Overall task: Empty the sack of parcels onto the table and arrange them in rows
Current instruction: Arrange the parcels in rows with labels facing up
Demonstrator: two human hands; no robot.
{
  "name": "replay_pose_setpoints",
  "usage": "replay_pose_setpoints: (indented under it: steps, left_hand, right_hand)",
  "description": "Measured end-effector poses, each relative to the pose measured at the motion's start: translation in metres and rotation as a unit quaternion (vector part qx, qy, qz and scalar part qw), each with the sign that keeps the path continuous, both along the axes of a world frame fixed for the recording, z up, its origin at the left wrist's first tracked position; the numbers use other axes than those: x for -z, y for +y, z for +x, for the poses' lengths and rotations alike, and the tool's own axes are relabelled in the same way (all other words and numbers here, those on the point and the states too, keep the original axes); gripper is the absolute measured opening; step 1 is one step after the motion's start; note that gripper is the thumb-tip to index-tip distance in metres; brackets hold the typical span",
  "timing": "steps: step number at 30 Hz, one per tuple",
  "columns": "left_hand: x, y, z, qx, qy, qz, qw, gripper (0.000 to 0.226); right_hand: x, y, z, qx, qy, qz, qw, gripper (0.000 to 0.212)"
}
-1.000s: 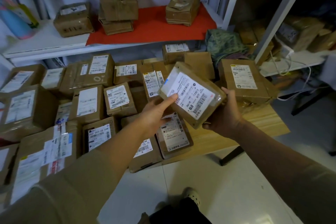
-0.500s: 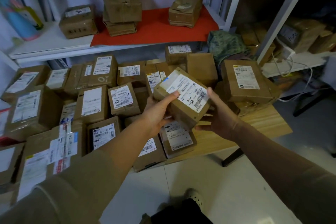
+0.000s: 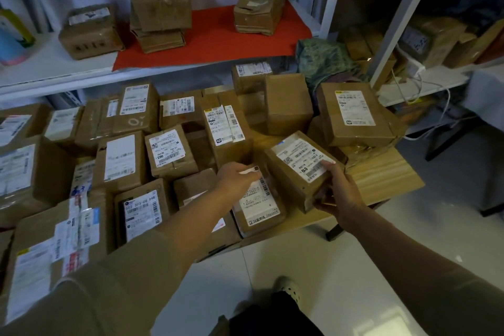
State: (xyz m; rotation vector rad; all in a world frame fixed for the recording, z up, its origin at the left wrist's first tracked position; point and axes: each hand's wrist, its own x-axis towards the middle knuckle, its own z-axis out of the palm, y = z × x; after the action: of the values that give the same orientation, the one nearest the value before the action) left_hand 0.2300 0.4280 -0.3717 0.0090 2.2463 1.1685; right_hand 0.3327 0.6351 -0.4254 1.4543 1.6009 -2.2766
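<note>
Several brown cardboard parcels with white labels cover the wooden table. My right hand grips the near right corner of a labelled brown parcel marked 019, which sits low over the table's right part. My left hand rests on the far end of a flatter labelled parcel at the table's front edge, fingers curled over its top. A green sack lies crumpled behind the parcels at the back right.
A white shelf behind the table holds a red mat and a few more boxes. Metal racking with boxes and white cables stands at the right. White floor and my shoe lie below.
The 019 parcel has come down and to the right, from mid-air in both hands to the table. My left hand has left it and now rests on the flatter parcel.
</note>
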Motion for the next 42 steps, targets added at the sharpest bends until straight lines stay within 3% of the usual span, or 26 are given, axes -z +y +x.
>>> replay_pose_setpoints:
  steps: [4,8,10,13,16,18,21,25,28,30,35,42]
  left_hand:
    - [0.008,-0.009,-0.003,-0.001,0.01,-0.038,0.999,0.053]
    - [0.011,-0.019,-0.008,0.005,0.003,-0.041,0.999,0.039]
    - [0.01,-0.024,-0.011,-0.004,0.006,-0.035,0.999,0.029]
    - [0.011,-0.03,-0.015,-0.026,0.013,-0.024,0.999,0.017]
    - [0.009,-0.041,-0.02,-0.054,0.033,-0.021,0.998,0.035]
    - [0.01,-0.049,-0.024,-0.069,0.044,-0.023,0.996,0.042]
    - [0.014,-0.061,-0.033,-0.102,0.043,-0.009,0.994,0.035]
    - [0.018,-0.072,-0.05,-0.142,0.055,-0.03,0.988,0.034]
    - [0.016,-0.077,-0.068,-0.167,0.061,-0.046,0.983,0.03]
    - [0.015,-0.079,-0.08,-0.187,0.062,-0.059,0.979,0.026]
    - [0.019,-0.08,-0.107,-0.201,0.078,-0.104,0.971,0.039]
    - [0.035,-0.087,-0.119,-0.18,0.059,-0.175,0.966,0.037]
  right_hand:
    - [0.008,-0.008,-0.006,-0.076,-0.089,0.039,0.992,0.044]
    - [0.016,-0.01,-0.014,-0.128,-0.135,0.163,0.969,0.033]
    - [0.017,-0.013,-0.02,-0.159,-0.15,0.235,0.947,0.036]
    - [0.01,-0.022,-0.033,-0.215,-0.194,0.374,0.881,0.051]
    - [-0.015,-0.043,-0.047,-0.238,-0.13,0.452,0.85,0.058]
    - [-0.03,-0.057,-0.061,-0.251,-0.065,0.456,0.851,0.061]
    - [-0.041,-0.078,-0.092,-0.278,-0.004,0.442,0.853,0.073]
    - [-0.046,-0.096,-0.146,-0.326,-0.012,0.4,0.856,0.111]
    - [-0.042,-0.102,-0.185,-0.373,-0.03,0.39,0.841,0.126]
    - [-0.039,-0.104,-0.204,-0.4,-0.029,0.388,0.83,0.129]
    - [-0.029,-0.111,-0.234,-0.441,-0.046,0.421,0.792,0.131]
    - [-0.024,-0.124,-0.244,-0.46,-0.036,0.437,0.772,0.131]
